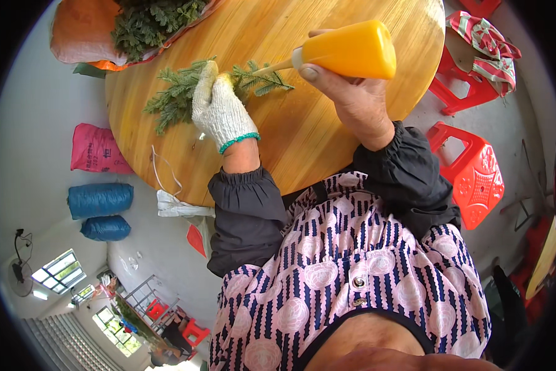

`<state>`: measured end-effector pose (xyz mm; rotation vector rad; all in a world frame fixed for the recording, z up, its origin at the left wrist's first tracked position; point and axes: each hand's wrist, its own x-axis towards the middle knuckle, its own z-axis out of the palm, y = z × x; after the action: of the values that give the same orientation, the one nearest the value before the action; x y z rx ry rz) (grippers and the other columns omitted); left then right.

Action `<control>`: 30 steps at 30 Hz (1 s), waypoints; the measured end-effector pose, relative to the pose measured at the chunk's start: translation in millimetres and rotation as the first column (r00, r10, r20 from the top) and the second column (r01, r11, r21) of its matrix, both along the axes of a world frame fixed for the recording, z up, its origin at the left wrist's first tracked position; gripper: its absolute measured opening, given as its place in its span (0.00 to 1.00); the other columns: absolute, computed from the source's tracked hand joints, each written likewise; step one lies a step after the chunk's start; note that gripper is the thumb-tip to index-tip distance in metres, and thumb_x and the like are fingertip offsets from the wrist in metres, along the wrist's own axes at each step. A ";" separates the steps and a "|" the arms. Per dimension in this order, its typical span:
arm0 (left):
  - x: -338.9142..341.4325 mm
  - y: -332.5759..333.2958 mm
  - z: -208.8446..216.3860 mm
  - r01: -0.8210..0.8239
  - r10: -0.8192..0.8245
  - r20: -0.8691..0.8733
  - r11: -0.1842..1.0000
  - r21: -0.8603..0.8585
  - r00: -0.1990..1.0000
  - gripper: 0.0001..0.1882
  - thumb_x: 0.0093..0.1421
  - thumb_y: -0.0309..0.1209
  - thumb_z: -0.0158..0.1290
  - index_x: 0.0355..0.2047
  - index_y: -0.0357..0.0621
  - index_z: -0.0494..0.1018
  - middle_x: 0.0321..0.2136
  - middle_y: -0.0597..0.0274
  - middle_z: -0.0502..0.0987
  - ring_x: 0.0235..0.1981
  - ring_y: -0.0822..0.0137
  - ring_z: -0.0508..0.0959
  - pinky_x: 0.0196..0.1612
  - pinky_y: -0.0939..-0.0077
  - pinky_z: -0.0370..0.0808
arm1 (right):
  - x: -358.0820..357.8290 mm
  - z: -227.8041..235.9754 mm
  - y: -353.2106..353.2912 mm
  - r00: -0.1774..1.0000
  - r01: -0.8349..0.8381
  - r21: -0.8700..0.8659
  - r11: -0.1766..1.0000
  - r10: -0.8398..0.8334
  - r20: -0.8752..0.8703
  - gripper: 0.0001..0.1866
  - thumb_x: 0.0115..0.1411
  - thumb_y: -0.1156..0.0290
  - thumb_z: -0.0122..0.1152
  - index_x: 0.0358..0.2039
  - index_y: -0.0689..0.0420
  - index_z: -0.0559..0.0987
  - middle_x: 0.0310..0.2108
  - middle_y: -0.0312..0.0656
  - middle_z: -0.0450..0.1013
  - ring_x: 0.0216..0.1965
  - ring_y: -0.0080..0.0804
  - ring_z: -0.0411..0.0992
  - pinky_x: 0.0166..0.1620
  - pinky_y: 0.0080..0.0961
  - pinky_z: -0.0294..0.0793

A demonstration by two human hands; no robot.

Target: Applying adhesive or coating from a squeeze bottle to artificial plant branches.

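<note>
My left hand (223, 117), in a white knitted glove with a green cuff edge, is closed on a green conifer sprig (178, 99). The needles spread out on both sides of the glove, low over the table. My bare right hand (361, 105) grips a yellow squeeze bottle (355, 51), tilted with its narrow nozzle (275, 67) pointing left at the sprig. Close to the gloved fingers, the nozzle tip overlaps the needles; whether it touches them I cannot tell. Yellowish stains mark the glove's fingertips.
Under my hands is a round wooden table (315, 133). An orange bag (83, 31) of conifer greenery (151, 28) lies at its far left edge. Red plastic stools (475, 176) stand to the right. Pink (98, 149) and blue sacks (100, 200) are on the floor at left.
</note>
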<state>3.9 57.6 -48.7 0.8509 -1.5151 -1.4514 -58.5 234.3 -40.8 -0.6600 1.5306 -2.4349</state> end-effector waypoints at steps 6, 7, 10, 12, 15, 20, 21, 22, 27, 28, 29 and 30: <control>23.7 4.2 3.3 0.061 -0.067 0.119 0.997 0.055 0.991 0.17 0.63 0.25 0.53 0.51 0.37 0.81 0.42 0.57 0.83 0.35 0.71 0.81 0.31 0.79 0.77 | -8.9 -9.5 -3.1 0.999 -0.038 -0.008 0.999 0.038 0.017 0.25 0.60 0.75 0.74 0.56 0.62 0.77 0.46 0.40 0.80 0.49 0.28 0.79 0.54 0.27 0.79; 29.0 3.8 4.8 0.081 -0.094 0.156 0.993 0.090 0.983 0.17 0.64 0.25 0.53 0.51 0.38 0.82 0.42 0.57 0.83 0.34 0.72 0.81 0.30 0.80 0.76 | -9.1 -9.7 -1.3 0.998 -0.052 -0.013 0.999 0.053 0.024 0.25 0.59 0.75 0.74 0.56 0.62 0.77 0.46 0.40 0.80 0.49 0.29 0.79 0.54 0.27 0.79; 35.0 5.0 4.8 0.098 -0.120 0.197 0.988 0.121 0.973 0.17 0.65 0.27 0.53 0.51 0.39 0.82 0.42 0.58 0.84 0.32 0.72 0.82 0.28 0.81 0.74 | -7.9 -9.8 1.7 0.997 -0.076 -0.058 0.995 0.078 0.027 0.25 0.59 0.75 0.75 0.56 0.63 0.77 0.47 0.41 0.80 0.49 0.30 0.79 0.54 0.28 0.80; 35.3 7.1 3.3 0.101 -0.122 0.182 0.987 0.123 0.976 0.16 0.65 0.26 0.52 0.51 0.40 0.82 0.42 0.60 0.84 0.31 0.74 0.80 0.27 0.81 0.74 | -4.8 -9.5 1.8 0.994 -0.100 -0.069 0.993 0.103 0.036 0.26 0.59 0.75 0.75 0.56 0.62 0.77 0.47 0.41 0.80 0.49 0.31 0.79 0.54 0.29 0.80; 34.9 10.6 3.5 0.119 -0.135 0.134 0.985 0.121 0.982 0.17 0.65 0.23 0.50 0.50 0.41 0.83 0.41 0.62 0.83 0.29 0.77 0.77 0.27 0.82 0.74 | 2.4 -8.2 -1.3 0.989 -0.140 -0.040 0.989 0.141 0.046 0.26 0.59 0.75 0.75 0.56 0.62 0.77 0.47 0.42 0.80 0.49 0.31 0.80 0.54 0.29 0.80; 33.5 16.9 7.2 0.150 -0.166 0.128 0.981 0.125 0.978 0.19 0.65 0.23 0.50 0.54 0.42 0.81 0.43 0.62 0.83 0.30 0.78 0.77 0.29 0.83 0.75 | 4.1 -5.9 -5.1 0.988 -0.148 0.045 0.988 0.150 -0.035 0.25 0.60 0.74 0.74 0.57 0.61 0.77 0.48 0.42 0.80 0.49 0.31 0.80 0.54 0.28 0.80; 33.9 16.9 7.6 0.140 -0.156 0.140 0.983 0.119 0.978 0.19 0.65 0.23 0.50 0.55 0.42 0.81 0.44 0.62 0.83 0.30 0.78 0.77 0.29 0.83 0.75 | 4.1 -5.4 -5.1 0.988 -0.148 0.049 0.988 0.150 -0.038 0.25 0.60 0.74 0.74 0.57 0.61 0.77 0.48 0.42 0.80 0.49 0.31 0.80 0.54 0.28 0.80; 32.7 17.4 7.2 0.137 -0.153 0.148 0.984 0.115 0.977 0.19 0.65 0.23 0.50 0.55 0.42 0.80 0.44 0.62 0.83 0.30 0.78 0.77 0.30 0.83 0.75 | 2.7 -6.2 -4.1 0.988 -0.148 0.054 0.988 0.150 -0.042 0.25 0.61 0.74 0.74 0.57 0.61 0.77 0.48 0.42 0.80 0.49 0.31 0.80 0.54 0.28 0.80; 31.2 15.5 1.0 0.128 -0.139 0.126 0.988 0.090 0.982 0.20 0.65 0.21 0.50 0.55 0.40 0.80 0.48 0.62 0.82 0.31 0.78 0.77 0.31 0.83 0.76 | 3.2 -10.3 0.3 0.986 -0.137 0.102 0.985 0.145 -0.080 0.24 0.61 0.75 0.72 0.58 0.61 0.77 0.48 0.42 0.80 0.48 0.30 0.80 0.54 0.28 0.81; 31.8 14.3 -0.4 0.133 -0.143 0.121 0.987 0.089 0.982 0.20 0.64 0.21 0.50 0.55 0.40 0.80 0.48 0.62 0.82 0.32 0.78 0.77 0.32 0.83 0.76 | 3.8 -11.1 0.2 0.986 -0.133 0.098 0.986 0.142 -0.091 0.24 0.61 0.75 0.72 0.58 0.61 0.77 0.48 0.42 0.80 0.48 0.30 0.80 0.54 0.28 0.81; 32.1 13.1 -1.7 0.134 -0.144 0.116 0.987 0.089 0.983 0.20 0.64 0.21 0.50 0.55 0.39 0.80 0.49 0.62 0.82 0.32 0.77 0.78 0.33 0.82 0.77 | 4.3 -11.9 0.4 0.984 -0.137 0.062 0.989 0.143 -0.108 0.24 0.61 0.75 0.72 0.58 0.61 0.77 0.48 0.41 0.80 0.48 0.30 0.80 0.54 0.28 0.81; 32.5 12.3 -3.2 0.140 -0.146 0.100 0.988 0.065 0.984 0.20 0.64 0.20 0.50 0.55 0.38 0.79 0.50 0.61 0.82 0.34 0.77 0.78 0.35 0.82 0.77 | 5.2 -12.4 0.6 0.987 -0.128 0.072 0.989 0.134 -0.086 0.24 0.61 0.75 0.72 0.58 0.61 0.77 0.48 0.41 0.80 0.48 0.30 0.80 0.54 0.28 0.81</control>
<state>36.4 69.9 -51.8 0.8794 -1.6484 -1.5831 -53.4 234.9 -53.1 -0.8411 1.5414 -2.2766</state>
